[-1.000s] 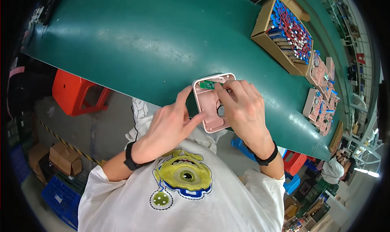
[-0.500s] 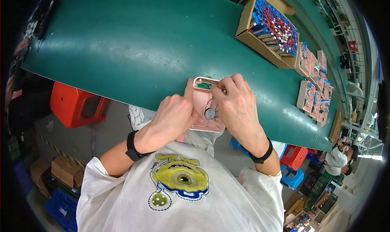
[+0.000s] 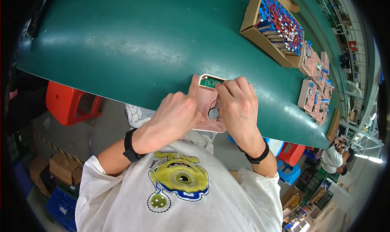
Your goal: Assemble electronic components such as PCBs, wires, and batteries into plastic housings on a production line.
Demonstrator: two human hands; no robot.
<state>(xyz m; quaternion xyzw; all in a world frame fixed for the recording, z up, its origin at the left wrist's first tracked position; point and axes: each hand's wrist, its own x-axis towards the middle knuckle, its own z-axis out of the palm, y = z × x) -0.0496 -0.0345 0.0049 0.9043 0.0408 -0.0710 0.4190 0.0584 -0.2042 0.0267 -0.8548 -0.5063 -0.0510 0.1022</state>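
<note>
A shallow pink plastic housing [image 3: 206, 97] with a pale rim lies at the near edge of the green bench. My left hand [image 3: 175, 111] grips its left side, index finger stretched along the rim up to the far corner. Inside the housing's far end sits a green circuit board [image 3: 209, 82]. The bent, closed fingers of my right hand [image 3: 239, 104] meet that board at its right end; the fingertips are partly hidden. Nearer to me in the housing is a round silvery part [image 3: 213, 113] with a thin dark wire. The right hand covers the housing's right side.
A cardboard box [image 3: 266, 43] of blue cylindrical cells with red leads stands at the far right. Beyond it are several pink housings [image 3: 307, 94] with parts inside. A red stool [image 3: 67, 102] stands left below the bench, and a blue stool [image 3: 289, 172] at right.
The circuit board shows more of its face inside the housing's far end. My right fingers have shifted slightly at its right end. The view has moved a little.
</note>
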